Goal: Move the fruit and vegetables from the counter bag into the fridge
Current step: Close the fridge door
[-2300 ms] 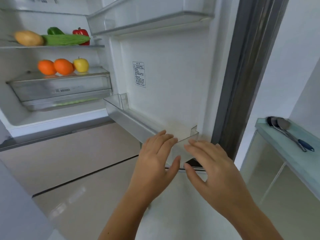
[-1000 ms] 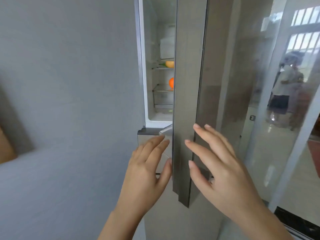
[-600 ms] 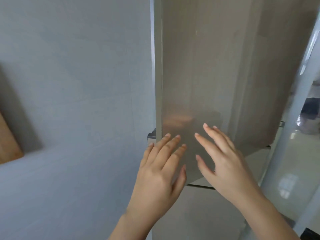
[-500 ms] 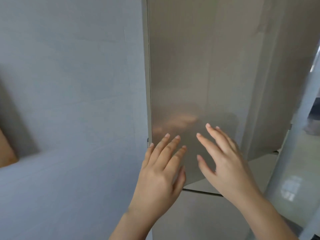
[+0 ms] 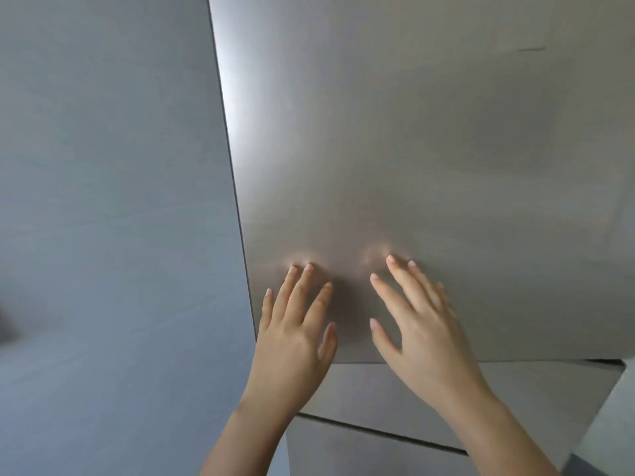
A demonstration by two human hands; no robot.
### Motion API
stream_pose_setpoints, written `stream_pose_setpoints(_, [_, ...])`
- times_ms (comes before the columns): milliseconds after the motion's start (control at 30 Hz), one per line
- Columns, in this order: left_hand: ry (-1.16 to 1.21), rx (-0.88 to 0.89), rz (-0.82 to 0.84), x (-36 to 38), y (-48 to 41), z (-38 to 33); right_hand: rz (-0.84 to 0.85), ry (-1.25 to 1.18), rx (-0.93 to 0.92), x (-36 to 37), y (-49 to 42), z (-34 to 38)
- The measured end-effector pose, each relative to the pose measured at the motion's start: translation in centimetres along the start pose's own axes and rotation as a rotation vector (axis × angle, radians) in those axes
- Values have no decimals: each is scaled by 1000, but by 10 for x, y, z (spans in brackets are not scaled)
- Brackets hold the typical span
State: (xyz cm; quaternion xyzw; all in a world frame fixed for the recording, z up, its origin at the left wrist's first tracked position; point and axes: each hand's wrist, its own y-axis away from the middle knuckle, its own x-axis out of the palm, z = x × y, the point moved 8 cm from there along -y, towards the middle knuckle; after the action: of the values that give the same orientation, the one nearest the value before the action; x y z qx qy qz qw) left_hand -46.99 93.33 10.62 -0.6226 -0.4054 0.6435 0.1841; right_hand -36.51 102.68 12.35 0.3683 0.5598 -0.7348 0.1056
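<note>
The brushed-metal upper fridge door fills most of the view and sits flush against the fridge body. My left hand and my right hand lie side by side on its lower part, fingers spread, fingertips touching the metal, holding nothing. The fruit and vegetables inside the fridge are hidden behind the door. No bag is in view.
A grey wall runs along the left of the fridge. Below the upper door are two lower fridge drawer fronts, separated by a dark gap. A pale surface shows at the bottom right corner.
The fridge door has swung from wide open to shut, covering the shelves with the produce. Both hands followed it and now rest flat on its front.
</note>
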Motion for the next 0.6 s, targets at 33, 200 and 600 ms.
stream_pose_setpoints(33, [-6, 1, 12, 8, -7, 6, -2, 13, 4, 6, -6, -2])
stream_pose_setpoints(200, [0, 20, 48, 44, -38, 28, 11, 85, 45, 35, -32, -11])
stream_pose_setpoints(600, [91, 39, -6, 75, -62, 50, -109, 152, 109, 63, -48, -16])
